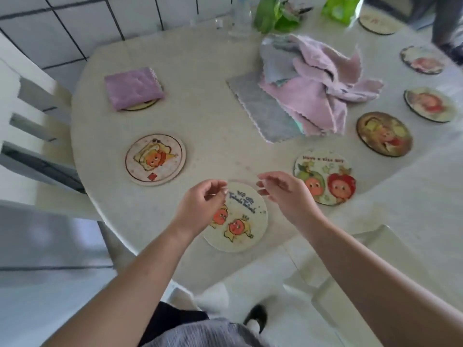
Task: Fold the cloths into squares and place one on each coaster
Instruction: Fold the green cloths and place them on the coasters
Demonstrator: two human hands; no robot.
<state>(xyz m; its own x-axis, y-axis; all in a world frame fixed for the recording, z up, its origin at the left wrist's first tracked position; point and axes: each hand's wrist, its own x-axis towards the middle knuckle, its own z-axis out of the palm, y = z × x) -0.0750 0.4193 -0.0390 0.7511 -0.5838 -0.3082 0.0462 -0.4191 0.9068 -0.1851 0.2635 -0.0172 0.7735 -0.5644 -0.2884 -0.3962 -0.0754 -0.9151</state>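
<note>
A loose pile of pink and grey cloths [315,86] lies at the table's middle right, with one grey cloth [265,108] spread flat beneath it. A folded purple cloth [132,87] rests on a coaster [140,107] at the far left. Bare round coasters show cartoon prints: one at the left [155,159], one near the front edge [240,221], one to its right [324,177], a dark one [384,134], and more along the right [429,103]. My left hand [203,204] and my right hand [285,194] hover over the front coaster, fingers loosely curled, holding nothing.
The round white table [213,136] has white chairs at the left [27,126] and front right [375,259]. A clear bottle [240,16], a green plant [273,13] and a green packet [339,7] stand at the back. Another person's leg [446,23] is at the top right.
</note>
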